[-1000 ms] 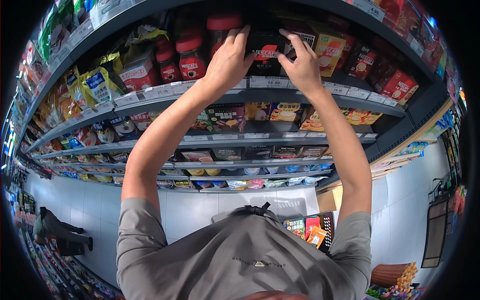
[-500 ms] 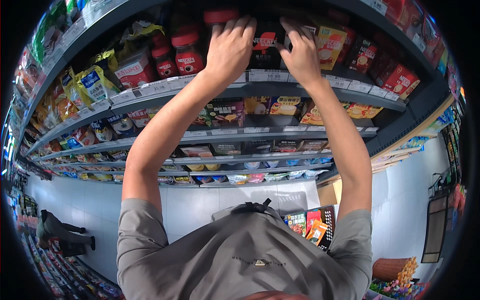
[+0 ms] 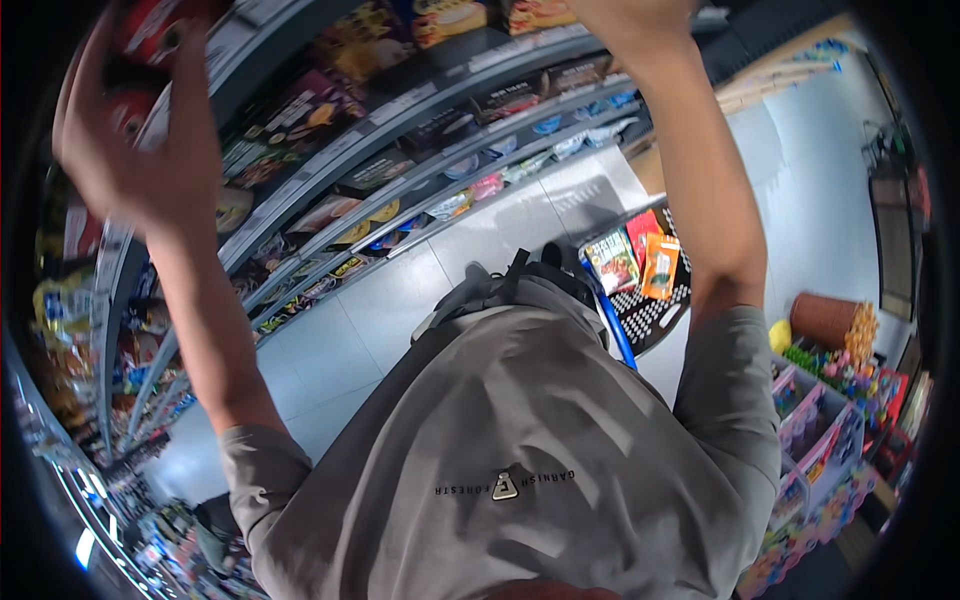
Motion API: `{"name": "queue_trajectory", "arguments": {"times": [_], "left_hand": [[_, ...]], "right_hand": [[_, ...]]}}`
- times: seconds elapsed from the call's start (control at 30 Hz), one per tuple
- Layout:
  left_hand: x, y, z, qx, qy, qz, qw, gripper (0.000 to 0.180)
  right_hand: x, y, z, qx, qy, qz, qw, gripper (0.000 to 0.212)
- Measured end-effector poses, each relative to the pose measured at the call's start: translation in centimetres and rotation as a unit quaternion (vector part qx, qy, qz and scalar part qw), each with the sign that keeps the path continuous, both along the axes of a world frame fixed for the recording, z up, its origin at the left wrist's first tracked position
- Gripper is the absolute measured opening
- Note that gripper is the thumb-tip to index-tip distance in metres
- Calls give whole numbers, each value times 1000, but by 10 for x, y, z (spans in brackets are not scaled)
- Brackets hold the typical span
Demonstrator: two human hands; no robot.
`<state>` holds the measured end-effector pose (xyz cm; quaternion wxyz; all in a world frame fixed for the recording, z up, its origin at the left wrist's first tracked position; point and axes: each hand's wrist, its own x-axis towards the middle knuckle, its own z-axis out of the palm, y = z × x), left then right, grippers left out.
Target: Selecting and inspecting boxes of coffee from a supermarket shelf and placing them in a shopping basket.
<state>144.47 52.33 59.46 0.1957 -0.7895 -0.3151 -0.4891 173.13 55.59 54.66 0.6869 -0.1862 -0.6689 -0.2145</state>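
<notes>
My left hand (image 3: 145, 165), smeared by motion, is raised at the upper left beside the shelf, its fingers and thumb spread apart. Behind and between its fingers show a red jar (image 3: 165, 38) and a smaller red one below; I see no grip on either. At the top edge is my right hand (image 3: 645, 28), its fingers cut off by the frame, so anything in them is hidden. Boxed drink mixes (image 3: 450, 20) with yellow and red fronts stand on the shelf between my hands.
Lower shelf tiers (image 3: 400, 160) carry dark boxes, tubs and bags. By my feet on the right is a black shopping basket (image 3: 655, 325) with a blue handle (image 3: 618, 335), holding several packages, one an orange pouch (image 3: 659, 266). A brown wicker basket (image 3: 830, 322) lies farther right near a purple display stand (image 3: 820, 425).
Both hands have left the dark box on the upper shelf. My left hand has swung far left and spread open; my right has risen to the top edge. The view has turned.
</notes>
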Motion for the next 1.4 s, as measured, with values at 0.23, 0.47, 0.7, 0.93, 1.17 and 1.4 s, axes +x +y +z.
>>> {"name": "queue_trajectory", "arguments": {"times": [0.23,0.47,0.7,0.93,1.17,1.4], "left_hand": [[21,-91,-217,-275,-55,-142,949,38],[-5,-176,-428,-734,-178,8,656,30],[-107,-241,-477,-878,-35,276,389,41],[-99,-264,-446,-883,-32,295,364,39],[-64,-263,-446,-875,-120,263,388,37],[-54,-256,-443,-869,-96,237,423,40]], "right_hand": [[178,-122,-282,-557,257,-274,741,30],[201,-329,-542,-835,134,-352,402,53],[183,-362,-584,-880,69,-326,339,79],[198,-320,-607,-901,64,-269,335,84],[213,-304,-621,-945,132,-205,218,76],[193,-310,-608,-902,58,-275,327,68]]}}
